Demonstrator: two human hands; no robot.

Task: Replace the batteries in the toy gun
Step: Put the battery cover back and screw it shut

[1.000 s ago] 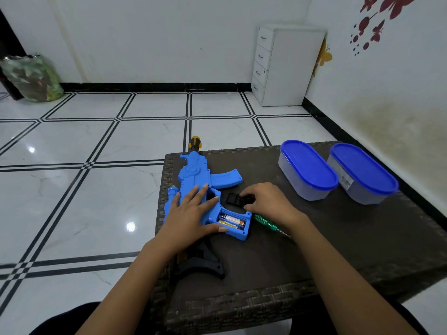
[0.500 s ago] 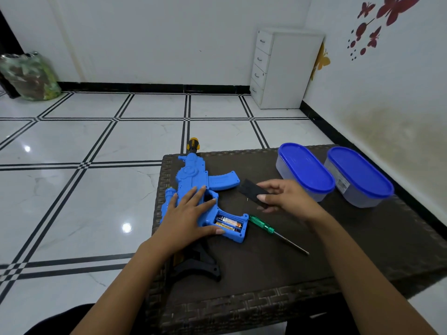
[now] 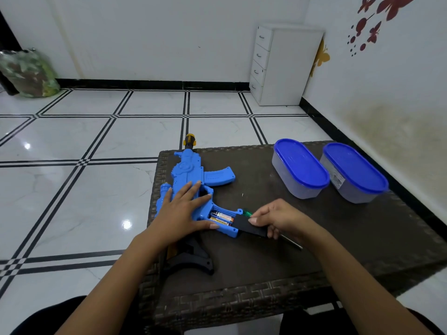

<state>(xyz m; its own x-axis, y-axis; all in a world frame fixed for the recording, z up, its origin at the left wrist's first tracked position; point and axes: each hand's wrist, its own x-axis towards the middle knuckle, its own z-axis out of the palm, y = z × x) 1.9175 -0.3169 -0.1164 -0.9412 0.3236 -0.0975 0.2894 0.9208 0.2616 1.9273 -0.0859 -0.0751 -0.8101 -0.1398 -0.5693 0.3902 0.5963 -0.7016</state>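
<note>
Two hands work at the open grip. The right hand (image 3: 278,220) pinches the black battery cover (image 3: 250,228) between thumb and curled fingers, its near edge touching the butt end of the grip. The left hand (image 3: 180,210) lies flat, fingers straight and spread, pressing the toy gun (image 3: 191,172) against the table (image 3: 266,274). Batteries (image 3: 221,217) show in the exposed compartment.

To seat the cover well, it probably needs to be kept level with the compartment rim and aligned with the opening before pressing; the left hand should maintain downward pressure so the body does not slide.

The gun lies on its side at the table's left edge. Its long axis runs away from the person, muzzle pointing to the far edge, stock nearest. A green screwdriver (image 3: 247,212) lies partly hidden beneath the right hand.
</note>
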